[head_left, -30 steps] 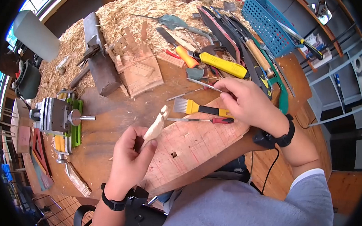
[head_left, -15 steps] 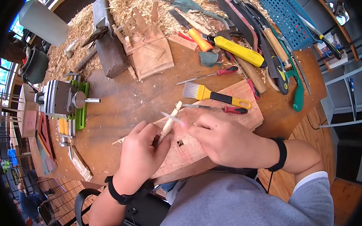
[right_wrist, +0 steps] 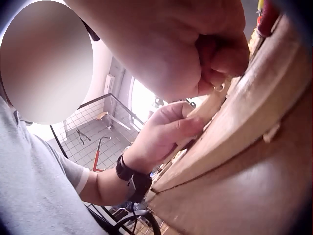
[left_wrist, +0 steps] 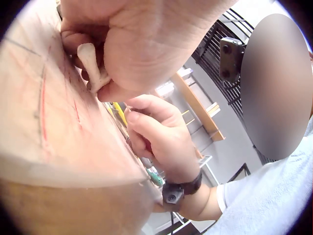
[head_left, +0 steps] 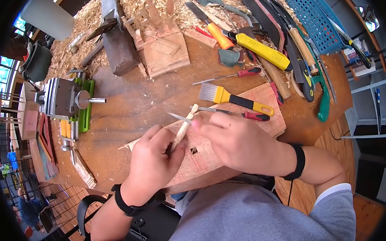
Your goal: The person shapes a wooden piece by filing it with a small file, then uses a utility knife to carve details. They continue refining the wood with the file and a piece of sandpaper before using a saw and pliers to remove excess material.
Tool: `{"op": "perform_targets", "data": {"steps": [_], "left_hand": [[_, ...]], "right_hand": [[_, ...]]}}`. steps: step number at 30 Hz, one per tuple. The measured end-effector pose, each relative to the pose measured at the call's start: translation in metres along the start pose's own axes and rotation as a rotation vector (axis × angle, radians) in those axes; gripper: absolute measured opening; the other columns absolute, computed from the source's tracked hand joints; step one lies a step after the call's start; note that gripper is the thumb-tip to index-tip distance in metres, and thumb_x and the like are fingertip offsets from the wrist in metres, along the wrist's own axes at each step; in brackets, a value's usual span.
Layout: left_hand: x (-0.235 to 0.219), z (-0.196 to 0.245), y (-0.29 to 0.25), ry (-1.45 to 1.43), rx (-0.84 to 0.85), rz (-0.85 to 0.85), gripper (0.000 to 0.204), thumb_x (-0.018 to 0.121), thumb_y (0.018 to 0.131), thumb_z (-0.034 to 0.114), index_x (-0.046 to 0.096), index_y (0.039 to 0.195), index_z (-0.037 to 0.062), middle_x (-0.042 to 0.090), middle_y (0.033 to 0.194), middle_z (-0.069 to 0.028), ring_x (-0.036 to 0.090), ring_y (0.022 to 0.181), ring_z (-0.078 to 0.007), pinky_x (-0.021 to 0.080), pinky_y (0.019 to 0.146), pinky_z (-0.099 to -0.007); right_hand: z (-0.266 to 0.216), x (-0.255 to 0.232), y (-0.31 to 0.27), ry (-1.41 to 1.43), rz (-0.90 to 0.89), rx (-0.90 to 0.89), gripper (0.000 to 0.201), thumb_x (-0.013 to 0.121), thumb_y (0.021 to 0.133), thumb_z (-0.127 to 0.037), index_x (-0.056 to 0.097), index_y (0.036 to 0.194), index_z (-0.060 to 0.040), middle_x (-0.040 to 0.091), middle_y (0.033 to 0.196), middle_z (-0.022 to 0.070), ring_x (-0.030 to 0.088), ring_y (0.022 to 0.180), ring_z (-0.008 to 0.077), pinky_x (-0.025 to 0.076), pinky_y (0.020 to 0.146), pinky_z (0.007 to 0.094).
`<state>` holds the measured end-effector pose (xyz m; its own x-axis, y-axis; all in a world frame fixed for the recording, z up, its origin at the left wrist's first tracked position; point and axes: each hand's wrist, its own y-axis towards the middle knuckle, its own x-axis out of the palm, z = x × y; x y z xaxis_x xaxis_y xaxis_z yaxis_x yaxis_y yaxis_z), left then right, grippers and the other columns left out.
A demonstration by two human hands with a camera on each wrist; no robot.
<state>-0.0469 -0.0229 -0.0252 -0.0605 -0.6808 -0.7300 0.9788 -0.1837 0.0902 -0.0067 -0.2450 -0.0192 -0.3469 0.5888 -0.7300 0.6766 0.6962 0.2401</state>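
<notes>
My left hand [head_left: 153,158] pinches a small pale carved wooden stick [head_left: 183,131] between thumb and fingers, its narrow notched end pointing up and away. In the left wrist view the stick's other end [left_wrist: 88,58] pokes out from under the hand. The right hand [head_left: 243,139] grips a thin grey pointed tool [head_left: 178,117], whose tip lies across the stick near the notched end. Its rear part is hidden in the fingers. Both hands are over a pale board [head_left: 204,157] with red pencil lines and a small square hole.
Beyond the hands lie a yellow brush [head_left: 236,99] and red-handled files [head_left: 249,72]. A grey vise [head_left: 63,99] stands at left. Near the back are a notched wooden block [head_left: 167,56], a yellow-handled cutter [head_left: 264,52], saws, a blue basket [head_left: 315,18] and heaped shavings [head_left: 146,4].
My right hand has come left and down from the brush, bringing the grey tool onto the stick. The left hand has moved slightly right, still pinching the stick. The view has shifted.
</notes>
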Motion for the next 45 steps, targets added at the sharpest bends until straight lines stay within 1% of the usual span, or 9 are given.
{"op": "perform_targets", "data": {"steps": [4,9,12,18,25,27,30,42,45], "left_hand": [[-0.002,0.001,0.000,0.000,-0.003,-0.001,0.018,0.077,0.077,0.007,0.060,0.081,0.0030,0.053,0.071,-0.0130,0.057,0.061,-0.0320,0.046,0.054,-0.0404],[0.001,0.005,-0.001,0.028,0.039,-0.006,0.021,0.080,0.077,0.010,0.061,0.083,0.0030,0.054,0.076,-0.0118,0.058,0.062,-0.0304,0.048,0.055,-0.0399],[-0.002,0.007,-0.003,0.030,0.108,-0.025,0.021,0.080,0.078,0.010,0.063,0.088,0.0039,0.057,0.084,-0.0112,0.061,0.066,-0.0292,0.049,0.056,-0.0391],[0.001,0.007,-0.008,0.028,0.202,-0.023,0.028,0.079,0.077,0.003,0.063,0.101,0.0004,0.059,0.095,-0.0126,0.062,0.066,-0.0231,0.050,0.055,-0.0321],[0.003,0.009,-0.007,0.061,0.160,-0.023,0.023,0.075,0.081,0.006,0.066,0.102,0.0043,0.061,0.091,-0.0105,0.065,0.070,-0.0278,0.055,0.058,-0.0369],[0.004,0.010,-0.007,0.060,0.149,-0.026,0.025,0.075,0.081,0.006,0.066,0.104,0.0038,0.060,0.089,-0.0107,0.065,0.068,-0.0274,0.054,0.057,-0.0365],[0.004,0.009,-0.008,0.042,0.140,-0.022,0.025,0.075,0.080,0.005,0.066,0.104,0.0028,0.059,0.085,-0.0113,0.064,0.067,-0.0274,0.054,0.058,-0.0366],[0.003,0.009,-0.008,-0.016,0.112,0.007,0.021,0.075,0.079,0.003,0.067,0.099,0.0025,0.059,0.082,-0.0125,0.063,0.068,-0.0295,0.053,0.059,-0.0381],[0.005,0.006,-0.007,-0.049,0.133,0.018,0.020,0.075,0.079,0.003,0.067,0.098,0.0024,0.059,0.081,-0.0125,0.063,0.068,-0.0291,0.053,0.059,-0.0379]], "right_hand": [[-0.002,0.001,-0.004,0.083,0.031,-0.020,0.045,0.059,0.082,0.006,0.060,0.128,0.0016,0.057,0.083,0.0139,0.061,0.068,0.0312,0.050,0.061,0.0387],[-0.011,-0.006,-0.016,0.299,-0.015,0.166,0.048,0.057,0.084,0.006,0.060,0.132,-0.0016,0.063,0.079,0.0179,0.065,0.070,0.0332,0.050,0.062,0.0393],[-0.005,-0.009,-0.019,0.279,-0.063,0.171,0.044,0.057,0.083,0.005,0.059,0.127,0.0029,0.062,0.080,0.0213,0.064,0.071,0.0390,0.052,0.064,0.0439],[-0.003,-0.009,-0.015,0.036,-0.096,0.131,0.045,0.060,0.083,0.000,0.061,0.128,-0.0002,0.063,0.081,0.0170,0.064,0.069,0.0347,0.052,0.061,0.0425],[-0.003,-0.015,-0.018,-0.005,-0.126,0.126,0.049,0.063,0.083,0.002,0.061,0.131,-0.0027,0.056,0.075,0.0117,0.061,0.064,0.0286,0.049,0.057,0.0383],[0.001,-0.006,-0.016,-0.045,0.033,0.009,0.048,0.063,0.082,0.003,0.061,0.130,-0.0016,0.057,0.082,0.0118,0.061,0.070,0.0268,0.051,0.061,0.0368],[0.001,-0.010,-0.012,0.004,-0.051,0.042,0.047,0.063,0.082,0.004,0.062,0.129,-0.0015,0.057,0.089,0.0118,0.061,0.078,0.0257,0.051,0.066,0.0360],[-0.010,-0.017,-0.019,-0.082,-0.193,0.075,0.040,0.055,0.086,0.001,0.059,0.125,0.0071,0.052,0.092,0.0136,0.062,0.079,0.0280,0.053,0.068,0.0360],[0.008,-0.008,-0.009,-0.081,-0.089,0.022,0.042,0.057,0.085,0.001,0.059,0.126,0.0055,0.052,0.091,0.0137,0.063,0.076,0.0281,0.053,0.066,0.0359]]}}
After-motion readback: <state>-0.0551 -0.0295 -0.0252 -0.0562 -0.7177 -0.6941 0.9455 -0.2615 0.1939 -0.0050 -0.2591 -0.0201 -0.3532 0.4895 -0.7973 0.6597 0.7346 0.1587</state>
